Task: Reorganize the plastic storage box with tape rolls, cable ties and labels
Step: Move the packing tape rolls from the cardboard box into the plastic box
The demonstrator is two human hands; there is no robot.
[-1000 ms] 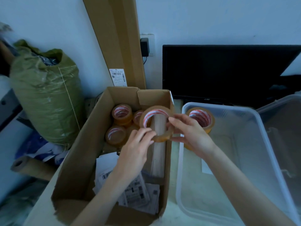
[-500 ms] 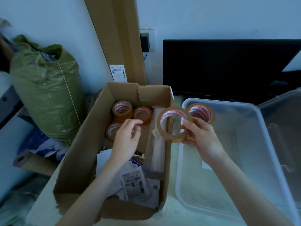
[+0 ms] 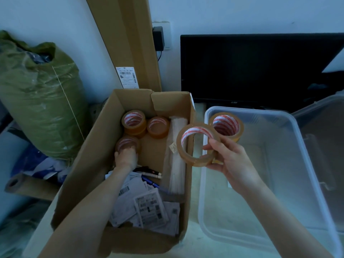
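- Left hand [image 3: 125, 157] has dropped from the handover into the cardboard box [image 3: 96, 146]; grip now closing on another tape roll [image 3: 127, 144].
- Right hand [image 3: 229, 161] keeps its grip on the passed roll [image 3: 197, 144], now nearer the plastic box [image 3: 305, 149]: placing comes next.

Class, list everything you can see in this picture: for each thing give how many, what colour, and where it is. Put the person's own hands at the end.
cardboard box: one, brown, open, left of centre
tape rolls in the box: three, brown with red-and-white cores, at its far end
held tape roll: one, brown, above the gap between the boxes
tape roll in the plastic box: one, brown, far left corner
plastic storage box: one, clear, on the right
cable ties: one whitish bundle, along the cardboard box's right wall
labels: several, white, near end of the cardboard box
pens: about two, dark, above the labels
sack: one, green, far left
monitor: one, black, behind
left hand: grips the nearest boxed roll
right hand: holds the raised roll
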